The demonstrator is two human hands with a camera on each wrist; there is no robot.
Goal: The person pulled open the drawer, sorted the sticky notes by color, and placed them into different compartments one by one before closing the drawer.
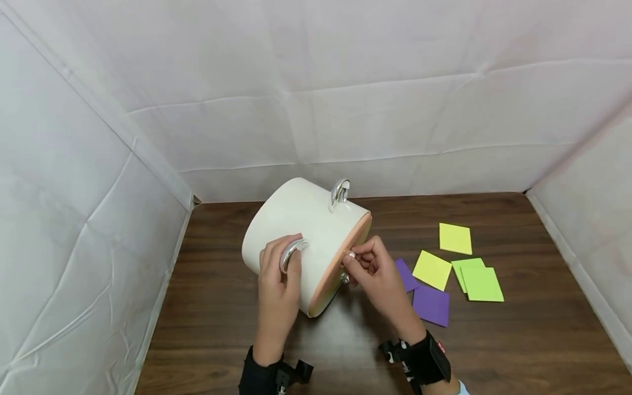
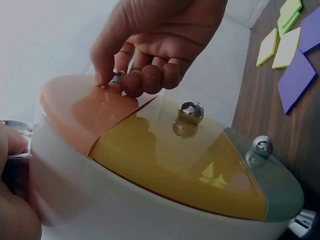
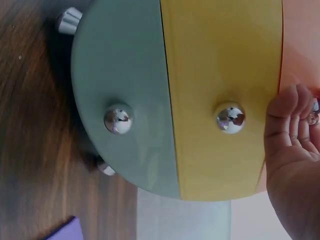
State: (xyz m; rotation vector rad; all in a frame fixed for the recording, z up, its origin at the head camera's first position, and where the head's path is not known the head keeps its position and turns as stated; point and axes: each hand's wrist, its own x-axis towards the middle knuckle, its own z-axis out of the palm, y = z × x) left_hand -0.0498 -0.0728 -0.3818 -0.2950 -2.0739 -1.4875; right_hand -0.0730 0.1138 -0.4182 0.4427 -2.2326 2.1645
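Note:
A white drum-shaped box stands on its curved side, its flat face turned right. That face has three panels, orange, yellow and green, each with a round chrome knob. My left hand holds a curved chrome handle on the box's upper side. With thumb and fingertips, my right hand pinches the knob of the orange panel, which those fingers partly cover. The orange panel's edge sits slightly raised beside the yellow one in the left wrist view.
A second chrome handle rises from the far side of the box. Chrome feet show beside the green panel. Right of the box lie purple squares, yellow squares and green squares on the wooden table. White sheeting surrounds the table.

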